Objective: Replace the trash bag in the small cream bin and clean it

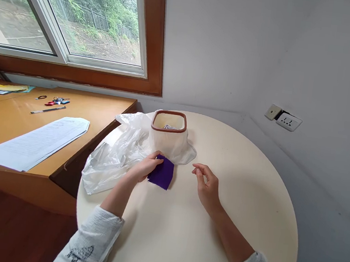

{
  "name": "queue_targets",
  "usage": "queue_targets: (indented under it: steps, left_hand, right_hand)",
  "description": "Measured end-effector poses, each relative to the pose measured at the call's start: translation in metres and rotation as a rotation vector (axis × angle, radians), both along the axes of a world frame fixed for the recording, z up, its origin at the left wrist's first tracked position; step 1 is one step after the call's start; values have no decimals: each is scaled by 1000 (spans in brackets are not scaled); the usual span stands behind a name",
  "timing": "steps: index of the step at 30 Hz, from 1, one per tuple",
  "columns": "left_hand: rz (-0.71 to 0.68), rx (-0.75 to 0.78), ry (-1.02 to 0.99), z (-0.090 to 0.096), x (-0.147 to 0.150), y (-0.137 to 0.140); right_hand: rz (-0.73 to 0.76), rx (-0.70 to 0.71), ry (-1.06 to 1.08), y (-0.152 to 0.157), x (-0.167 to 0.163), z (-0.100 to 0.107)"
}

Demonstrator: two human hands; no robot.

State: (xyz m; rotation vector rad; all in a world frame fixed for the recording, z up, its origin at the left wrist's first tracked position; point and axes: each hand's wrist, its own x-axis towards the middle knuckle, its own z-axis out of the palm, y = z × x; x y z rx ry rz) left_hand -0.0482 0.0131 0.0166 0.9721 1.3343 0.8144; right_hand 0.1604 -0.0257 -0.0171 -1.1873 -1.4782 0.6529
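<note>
My left hand [146, 166] is closed on a piece of purple cloth [162, 173], thumb on top. The cloth is flat, with slightly frayed edges, and is held over the table just in front of a bin. To the right of the cloth, my right hand [208, 188] hovers with its fingers bent together and the thumb against them; nothing shows in it. Beyond both hands stands the small bin [166, 140], pale with a brown rim, lined with a clear plastic bag [111, 157]. The bag spreads to the left across the table. Something crumpled and greyish [169, 127] lies inside the bin.
The round cream table [181, 234] reaches close to the wall. At the left, a wooden desk [108, 106] holds papers [36, 143], a pen [48, 110], keys [58, 101] and coloured sheets [6, 88]. A window is above it; wall sockets [289, 121] are at the right.
</note>
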Motion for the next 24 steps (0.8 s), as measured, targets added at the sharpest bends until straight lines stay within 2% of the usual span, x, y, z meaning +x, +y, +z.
queue_targets:
  steps: [4, 11, 19, 24]
  left_hand:
    - [16, 57, 153, -4, -3, 2]
    - [108, 247, 380, -6, -4, 4]
    - [180, 439, 503, -1, -2, 1]
    - [189, 702, 582, -2, 12, -6]
  right_hand:
    - [-2, -19, -5, 0, 0, 0]
    - [-6, -19, -21, -1, 1, -1]
    - [0, -30, -42, 1, 1, -3]
    - [-1, -16, -104, 4, 2, -4]
